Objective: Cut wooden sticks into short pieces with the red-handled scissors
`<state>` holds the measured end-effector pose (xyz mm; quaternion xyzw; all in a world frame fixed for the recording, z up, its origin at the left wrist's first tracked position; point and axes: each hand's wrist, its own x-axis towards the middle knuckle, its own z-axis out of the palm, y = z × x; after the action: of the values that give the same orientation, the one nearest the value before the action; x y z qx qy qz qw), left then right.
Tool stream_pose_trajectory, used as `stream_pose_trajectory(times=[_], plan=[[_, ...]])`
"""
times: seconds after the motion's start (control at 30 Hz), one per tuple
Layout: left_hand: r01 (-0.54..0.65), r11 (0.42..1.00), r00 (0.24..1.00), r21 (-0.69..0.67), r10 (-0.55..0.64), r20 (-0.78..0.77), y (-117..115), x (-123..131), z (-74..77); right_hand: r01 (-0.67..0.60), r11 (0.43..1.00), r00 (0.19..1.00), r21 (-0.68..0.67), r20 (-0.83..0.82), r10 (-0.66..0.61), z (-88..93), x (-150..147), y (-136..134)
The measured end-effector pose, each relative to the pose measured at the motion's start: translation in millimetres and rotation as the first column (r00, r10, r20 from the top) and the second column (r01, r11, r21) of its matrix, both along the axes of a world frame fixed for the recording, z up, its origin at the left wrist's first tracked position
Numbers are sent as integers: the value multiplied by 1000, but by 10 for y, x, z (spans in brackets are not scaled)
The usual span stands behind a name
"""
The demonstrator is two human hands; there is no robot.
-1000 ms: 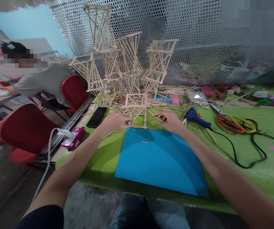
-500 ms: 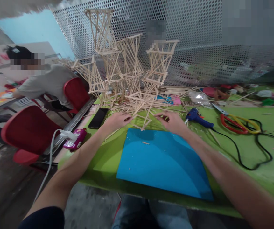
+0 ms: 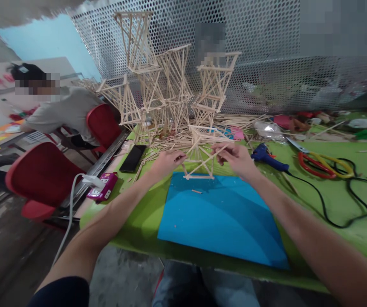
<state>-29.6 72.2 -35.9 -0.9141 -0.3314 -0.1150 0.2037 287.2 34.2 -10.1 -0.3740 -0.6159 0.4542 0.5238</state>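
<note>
A small frame of glued wooden sticks [image 3: 199, 157] stands tilted at the far edge of a blue sheet [image 3: 221, 217]. My left hand [image 3: 167, 161] pinches its left side and my right hand [image 3: 234, 157] grips its upper right sticks. Just behind the frame rise several taller stick towers [image 3: 167, 85] amid a heap of loose sticks. A short stick piece [image 3: 197, 191] lies on the blue sheet below the frame.
On the green table [image 3: 330, 238], a blue glue gun [image 3: 266, 156] with a black cord, and red and yellow scissors [image 3: 320, 164], lie to the right. A black phone [image 3: 133, 158] and pink power adapter [image 3: 103, 187] sit left. A seated person [image 3: 58, 111] and red chairs [image 3: 39, 179] are left.
Both hands have lifted the small stick frame off the pile, turned it upright and brought it nearer, onto the blue sheet's far edge.
</note>
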Motion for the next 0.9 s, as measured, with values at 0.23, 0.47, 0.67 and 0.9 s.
stream_pose_trajectory(times=[0.23, 0.47, 0.67, 0.9], plan=[[-97, 981, 976, -168, 127, 177, -48, 145, 92, -50, 997, 991, 64, -117, 57, 123, 7, -79], [-16, 977, 960, -213, 74, 268, -74, 175, 83, 19, 994, 999, 107, -29, -16, 50, 69, 45], [49, 973, 915, -227, 47, 401, -53, 8, 260, 86, 986, 996, 145, 9, -89, -3, 238, 177], [-369, 889, 847, -270, 441, 295, 79, -676, 759, 102, 984, 988, 145, 103, -118, -77, 369, 332]])
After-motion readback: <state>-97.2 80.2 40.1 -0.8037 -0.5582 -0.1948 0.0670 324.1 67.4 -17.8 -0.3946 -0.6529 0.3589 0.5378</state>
